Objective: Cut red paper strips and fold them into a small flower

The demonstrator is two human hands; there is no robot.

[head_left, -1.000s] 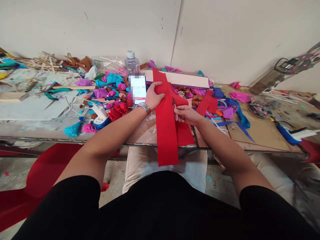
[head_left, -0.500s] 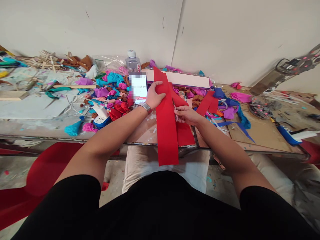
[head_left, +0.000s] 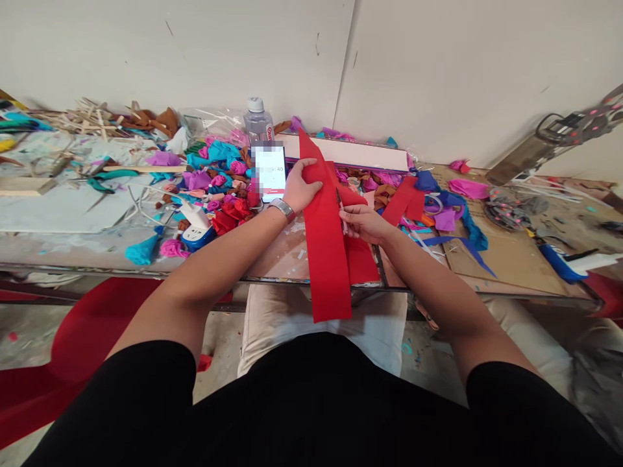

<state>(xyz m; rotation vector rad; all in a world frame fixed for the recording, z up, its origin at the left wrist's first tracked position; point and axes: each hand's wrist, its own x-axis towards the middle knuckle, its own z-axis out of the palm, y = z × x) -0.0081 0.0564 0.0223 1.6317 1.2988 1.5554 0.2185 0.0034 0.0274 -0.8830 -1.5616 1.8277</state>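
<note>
A long strip of red sheet [head_left: 328,272], paper or cloth, runs from the middle of the table down over its front edge above my lap. My left hand [head_left: 302,185] grips its upper left edge, the fingers curled over it. At the strip's right edge, my right hand [head_left: 360,222] is closed around a pair of scissors [head_left: 341,202], whose blades point away from me along the red sheet. Another red piece [head_left: 363,263] lies under the strip, by my right wrist.
A lit phone [head_left: 270,172] leans before a plastic bottle [head_left: 259,123]. Crumpled coloured pieces [head_left: 221,155] heap to the left, beside a power socket [head_left: 197,230] and green-handled pliers [head_left: 104,180]. Cardboard [head_left: 501,253] and a blue tape roll [head_left: 559,263] lie right. A red stool [head_left: 92,324] stands at lower left.
The hanging lower end of the red strip has swung slightly to the right. The red piece beyond the scissors has shifted a little. Both hands stay nearly in place.
</note>
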